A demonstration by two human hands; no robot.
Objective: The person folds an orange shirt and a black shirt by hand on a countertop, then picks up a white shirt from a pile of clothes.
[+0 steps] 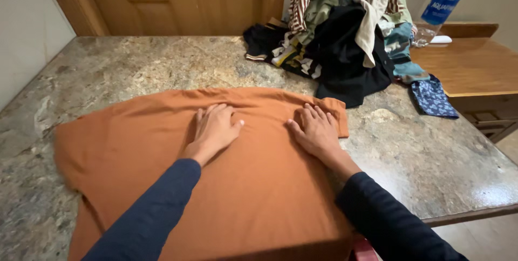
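Orange shirt (pixel 259 185) under flat left hand (pixel 216 129), right hand (pixel 315 131); blue-labelled clear bottle (pixel 440 7) beyond.

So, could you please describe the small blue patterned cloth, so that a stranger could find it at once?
Start at the stone countertop and go to the clothes pile at its far right. The blue patterned cloth lies flat below the pile's right edge, beside the wooden table. It alone is dark blue with small pale prints.
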